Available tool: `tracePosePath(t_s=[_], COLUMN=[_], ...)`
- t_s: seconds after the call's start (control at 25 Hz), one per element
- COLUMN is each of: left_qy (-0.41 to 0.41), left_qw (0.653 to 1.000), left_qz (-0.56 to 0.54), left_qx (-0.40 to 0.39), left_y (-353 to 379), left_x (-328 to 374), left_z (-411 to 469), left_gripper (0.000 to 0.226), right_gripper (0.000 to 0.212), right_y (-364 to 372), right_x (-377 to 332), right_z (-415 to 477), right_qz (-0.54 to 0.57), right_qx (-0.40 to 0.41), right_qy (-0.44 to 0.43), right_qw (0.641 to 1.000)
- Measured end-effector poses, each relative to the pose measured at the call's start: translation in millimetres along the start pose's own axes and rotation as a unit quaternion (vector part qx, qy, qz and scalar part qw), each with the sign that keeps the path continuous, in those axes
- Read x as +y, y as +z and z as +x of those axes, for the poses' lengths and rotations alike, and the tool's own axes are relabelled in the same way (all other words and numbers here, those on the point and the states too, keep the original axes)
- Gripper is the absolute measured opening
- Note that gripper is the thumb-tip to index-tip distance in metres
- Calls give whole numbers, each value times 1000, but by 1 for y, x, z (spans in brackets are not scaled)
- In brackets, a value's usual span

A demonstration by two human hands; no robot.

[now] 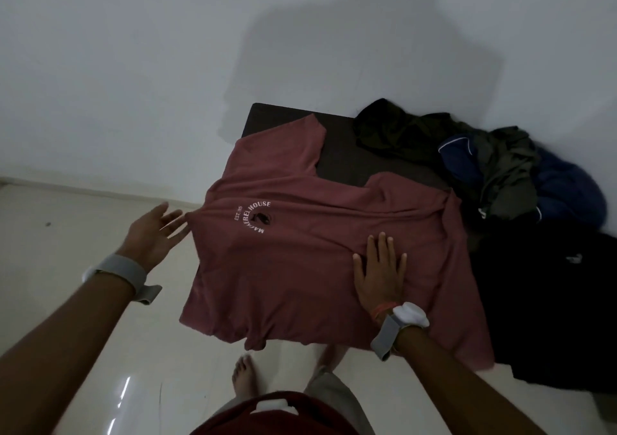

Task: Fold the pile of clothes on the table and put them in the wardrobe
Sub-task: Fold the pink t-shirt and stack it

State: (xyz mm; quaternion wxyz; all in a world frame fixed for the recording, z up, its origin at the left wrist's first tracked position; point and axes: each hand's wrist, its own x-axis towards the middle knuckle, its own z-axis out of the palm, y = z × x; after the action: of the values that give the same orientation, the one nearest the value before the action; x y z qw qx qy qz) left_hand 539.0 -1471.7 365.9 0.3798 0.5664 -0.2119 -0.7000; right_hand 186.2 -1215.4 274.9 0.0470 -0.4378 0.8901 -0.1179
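Observation:
A maroon T-shirt (300, 267) with white lettering lies spread over the dark table (347, 157), its lower hem hanging past the near edge. My right hand (380, 271) presses flat on the shirt's right half, fingers straight. At the shirt's left edge my left hand (157, 234) is open, fingers extended and just touching the fabric. A pile of dark clothes (484, 167), green, navy and black, sits on the table's right side. A black garment (547, 304) lies at the near right.
A white wall rises behind the table, with my shadow on it. Pale glossy floor tiles (66, 267) spread to the left and below. My bare feet (243, 374) stand under the table's near edge. No wardrobe is in view.

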Motion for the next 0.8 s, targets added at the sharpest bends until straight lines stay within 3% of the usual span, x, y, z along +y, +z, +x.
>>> tracePosePath(t_s=[0.08,0.2,0.28,0.36,0.44,0.48,0.6,0.68,0.8], left_qy=[-13,30,116,181,239,260,272,264,172], left_qw=[991,932,877,802,749,748,833,863,916], left_qz=[131,348,450,553,605,598,474,426,355], left_qx=[-35,-95,-119,-133,-130,-123,-85,-60,-68], left_y=[-2,-10,-16,-22,-24,-24,-24,-25,-32], left_x=[-13,-41,-52,-63,-74,-79,-79,-74,-75], left_z=[-9,-24,-31,-39,-44,-46,-62,-69,-74], left_gripper=[11,33,51,44,33,32,37,40,51], right_gripper=[67,65,62,58,52,48,50,54,52], right_y=[-1,3,8,7,1,-2,-10,-14,-20], right_x=[-11,-31,-40,-40,-32,-28,-9,7,27], right_z=[-11,-44,-69,-86,-93,-92,-96,-100,-105], right_qz=[3,23,51,70,87,100,122,127,125], right_qx=[22,21,-4,-19,-31,-39,-33,-20,-52], right_qy=[14,23,41,46,26,27,89,102,79], right_qw=[1000,999,998,996,995,994,988,986,988])
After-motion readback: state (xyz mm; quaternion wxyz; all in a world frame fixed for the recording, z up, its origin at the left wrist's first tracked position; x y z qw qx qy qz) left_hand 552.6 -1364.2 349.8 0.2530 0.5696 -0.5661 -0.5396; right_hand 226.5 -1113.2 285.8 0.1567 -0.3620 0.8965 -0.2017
